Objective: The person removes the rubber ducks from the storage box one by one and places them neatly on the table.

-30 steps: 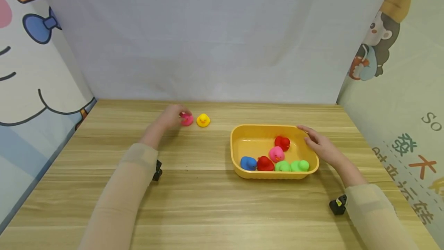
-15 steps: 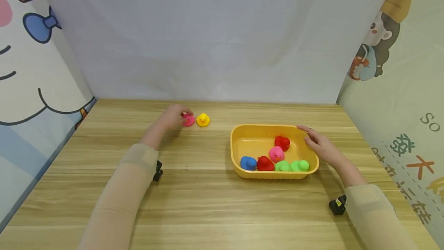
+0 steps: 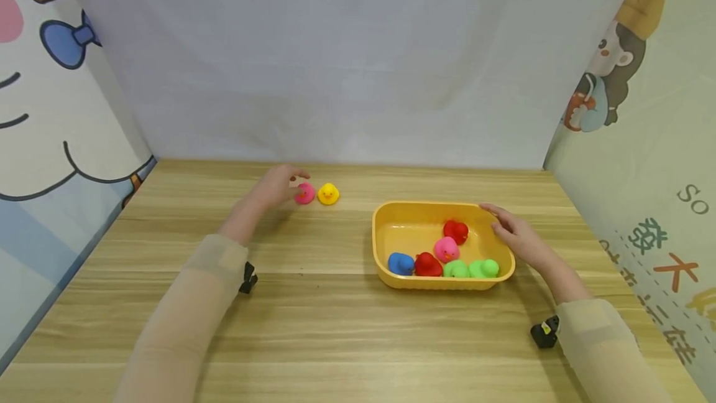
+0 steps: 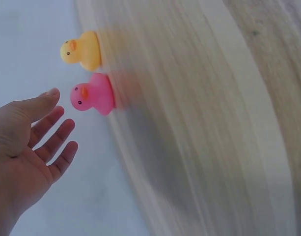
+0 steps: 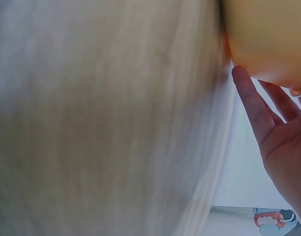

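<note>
- The left hand [image 3: 275,185] is held beside the pink duck [image 3: 307,195], with fingers extended and parted and nothing gripped; a narrow gap is shown in the left wrist view between fingertips and duck.
- The pink duck is set upright on the bench [image 3: 304,328], partly overlapped by the left thumb in the head view.
- The yellow duck [image 3: 328,194] is placed upright just to the right of the pink one, facing the person.
- The right hand [image 3: 521,238] is laid at the right end of the yellow tray [image 3: 405,232], with the fingers kept fairly straight and the outer wall and far corner touched; how firmly the thumb is pressed cannot be told.
- Six ducks are held in the tray: blue [image 3: 401,264], two red, pink and two green, mostly gathered along the near wall.
- Both ducks on the bench are positioned near its far edge, behind which a pale cloth [image 3: 335,67] is hung.
- A stretch of wood is left between the yellow duck and the tray, and a broader one between tray and near side.
- The tray is placed well in from the far edge; its right side is bordered by the right hand.
- The two hands are kept well apart.
</note>
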